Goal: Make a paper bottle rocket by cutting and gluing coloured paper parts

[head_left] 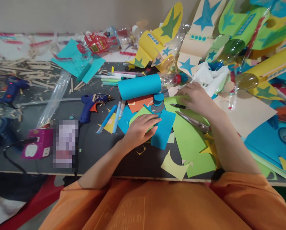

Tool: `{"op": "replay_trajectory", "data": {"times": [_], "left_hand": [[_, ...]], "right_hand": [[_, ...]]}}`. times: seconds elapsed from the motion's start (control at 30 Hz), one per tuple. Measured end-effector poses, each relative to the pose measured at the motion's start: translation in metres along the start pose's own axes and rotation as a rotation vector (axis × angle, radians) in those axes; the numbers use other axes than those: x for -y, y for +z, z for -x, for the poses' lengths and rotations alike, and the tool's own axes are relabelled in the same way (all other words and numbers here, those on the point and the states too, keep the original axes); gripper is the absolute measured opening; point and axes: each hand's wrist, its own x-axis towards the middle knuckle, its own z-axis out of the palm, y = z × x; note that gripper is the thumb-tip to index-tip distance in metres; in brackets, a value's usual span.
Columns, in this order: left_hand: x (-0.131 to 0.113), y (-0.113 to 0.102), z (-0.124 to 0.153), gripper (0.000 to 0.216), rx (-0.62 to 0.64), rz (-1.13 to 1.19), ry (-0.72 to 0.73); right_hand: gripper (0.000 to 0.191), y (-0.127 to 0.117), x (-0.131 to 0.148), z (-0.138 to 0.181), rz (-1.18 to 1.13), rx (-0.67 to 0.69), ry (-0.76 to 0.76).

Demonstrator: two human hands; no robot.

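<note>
Leaning over a cluttered dark table (92, 156), a person in an orange shirt (171, 204) has two bare hands among cut paper. The left hand (141, 129) lies open, palm down, fingers stretched over a small green piece (141, 113), with a blue paper strip (164, 132) just to its right. Farther away and to the right, the right hand (198, 97) has bent fingers over the far end of a long green sheet (189, 147); whether it grips anything cannot be told. A black pen (178, 105) lies by its fingers, a silver pointed tool (193, 122) nearer. Beyond the left hand, a blue-wrapped bottle (140, 87) with a red cap (177, 79) lies sideways. Toward the left sits a blue glue gun (88, 107).
</note>
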Motion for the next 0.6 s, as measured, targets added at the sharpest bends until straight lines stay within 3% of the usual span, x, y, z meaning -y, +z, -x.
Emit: {"op": "replay_trajectory", "data": {"times": [0.1, 0.23, 0.33, 0.4, 0.43, 0.5, 0.6], "left_hand": [[0.0, 0.0, 0.001, 0.038, -0.015, -0.02, -0.017], [0.001, -0.002, 0.001, 0.039, -0.026, 0.017, -0.047], [-0.003, -0.004, -0.001, 0.039, -0.048, 0.127, -0.139], [-0.009, -0.007, -0.005, 0.044, -0.065, 0.241, -0.256], [-0.012, -0.008, -0.009, 0.049, -0.07, 0.305, -0.31], [-0.018, -0.01, -0.022, 0.063, -0.077, 0.428, -0.363], [-0.021, -0.006, -0.052, 0.076, -0.091, 0.519, -0.304]], "right_hand": [[0.014, -0.015, 0.0, 0.001, -0.039, -0.023, 0.002], [0.015, -0.045, 0.011, 0.006, -0.018, -0.194, 0.067], [0.023, -0.057, 0.021, 0.011, 0.108, -0.523, 0.12], [0.022, -0.054, 0.026, 0.014, 0.164, -0.799, 0.051], [0.021, -0.051, 0.029, 0.014, 0.171, -0.866, 0.015], [0.023, -0.043, 0.034, 0.015, 0.153, -0.89, -0.022], [0.028, -0.038, 0.042, 0.017, 0.08, -0.725, 0.079]]}}
